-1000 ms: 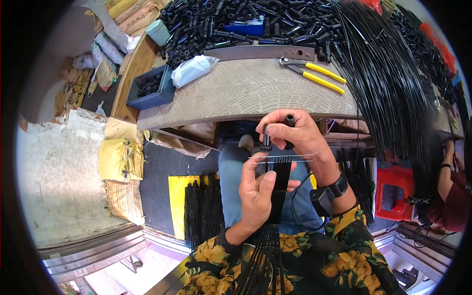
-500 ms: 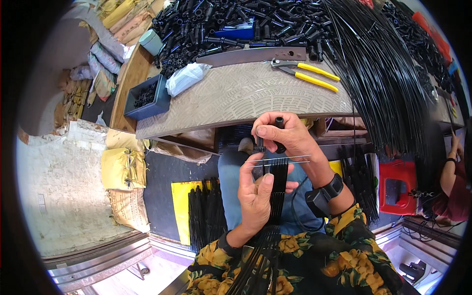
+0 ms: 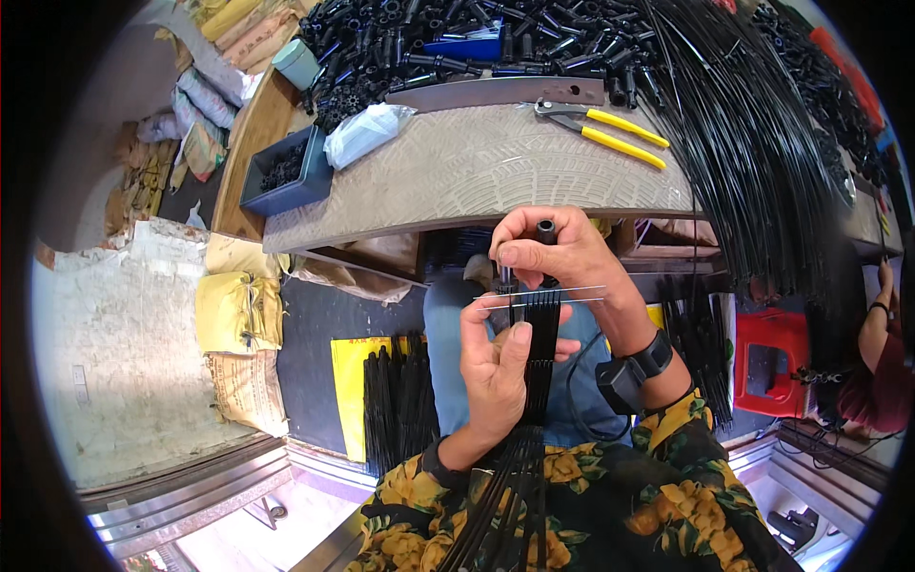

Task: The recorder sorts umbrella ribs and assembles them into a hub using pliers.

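Observation:
My left hand (image 3: 496, 372) is closed around a bundle of thin black ribs (image 3: 539, 381) that stand side by side above my lap. Two thin silvery wires (image 3: 567, 294) lie crosswise at the rib tips, passing by the left index finger. Just above them, my right hand (image 3: 567, 253) grips a black plastic tube (image 3: 546, 232), whose open round end points up. A second slim dark piece (image 3: 505, 276) sits below the right thumb and fingertips, near the left index finger; its lower end is hard to make out.
Beyond my hands is a grey patterned work table (image 3: 457, 176) with yellow-handled pliers (image 3: 620, 138), a grey bin of small black parts (image 3: 286, 179) and heaped black tubes (image 3: 381, 57). Long black rods (image 3: 743, 162) hang over its right side. A red stool (image 3: 770, 357) stands right, near another person's arm (image 3: 875, 334).
My left hand has risen slightly with the ribs and wires, bringing the rib tips nearer the tube in my right hand. The whole view has shifted a little.

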`<control>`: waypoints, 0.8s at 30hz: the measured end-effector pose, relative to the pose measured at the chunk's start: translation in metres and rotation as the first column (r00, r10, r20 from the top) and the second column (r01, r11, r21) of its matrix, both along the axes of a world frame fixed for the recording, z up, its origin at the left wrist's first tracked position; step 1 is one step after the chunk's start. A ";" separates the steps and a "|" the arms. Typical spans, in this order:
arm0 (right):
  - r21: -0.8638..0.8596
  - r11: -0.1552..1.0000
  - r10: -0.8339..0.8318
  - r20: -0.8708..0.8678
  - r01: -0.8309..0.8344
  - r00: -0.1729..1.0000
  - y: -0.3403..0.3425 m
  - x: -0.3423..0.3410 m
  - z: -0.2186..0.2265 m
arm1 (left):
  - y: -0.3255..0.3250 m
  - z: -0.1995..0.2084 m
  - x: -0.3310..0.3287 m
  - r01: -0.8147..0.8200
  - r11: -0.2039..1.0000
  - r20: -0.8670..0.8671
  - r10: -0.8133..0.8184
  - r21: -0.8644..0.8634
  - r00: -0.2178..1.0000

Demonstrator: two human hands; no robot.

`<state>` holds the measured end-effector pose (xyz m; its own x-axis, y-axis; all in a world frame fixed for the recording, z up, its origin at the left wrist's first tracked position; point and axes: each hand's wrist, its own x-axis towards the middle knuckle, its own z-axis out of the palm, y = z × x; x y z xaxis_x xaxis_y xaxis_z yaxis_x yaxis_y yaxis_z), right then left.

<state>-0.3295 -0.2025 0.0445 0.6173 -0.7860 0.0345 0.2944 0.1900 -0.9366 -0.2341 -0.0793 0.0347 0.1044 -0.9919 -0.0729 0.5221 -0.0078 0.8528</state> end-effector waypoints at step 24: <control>0.279 0.856 -0.466 0.052 0.435 0.883 0.018 0.009 -0.045 | -0.013 -0.011 0.021 -0.111 0.994 -0.115 0.113 0.021 0.987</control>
